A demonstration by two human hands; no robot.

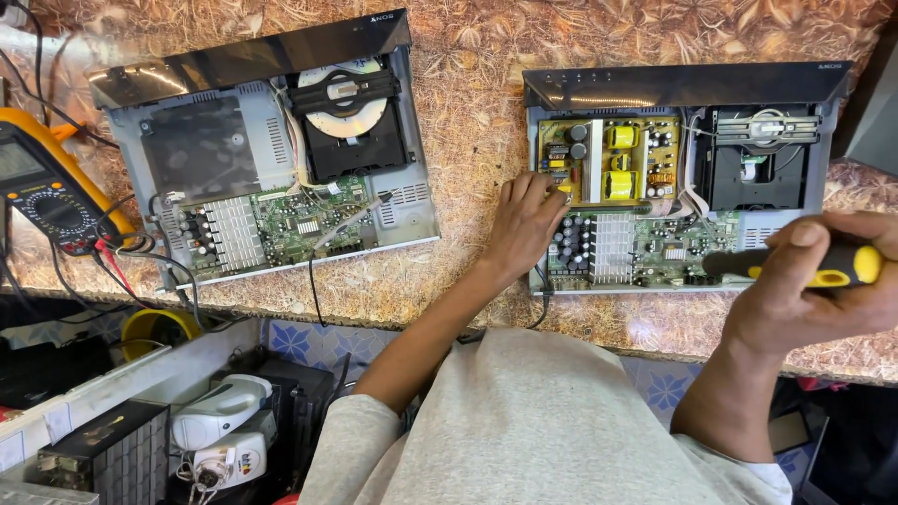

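At the far left edge of the frame a yellow-cased multimeter (47, 182) lies on the speckled brown stone counter (468, 122), its red and black leads trailing toward an opened grey disc player with a silver disc in its tray (271, 154) in the upper left. Right of centre sits a second opened disc player with a yellow power board and green main board (678, 178). The left hand (524, 224) rests on that player's left edge, fingers spread loosely and fingertips touching the yellow board's corner, gripping nothing. At the right edge the right hand (818, 281) is clamped around a black-and-yellow-handled screwdriver (795, 264), held level just in front of the green board, its tip hidden. To work well here, I judge the left hand should brace the chassis by its metal rim, off the capacitors, while the driver comes in square to the screw
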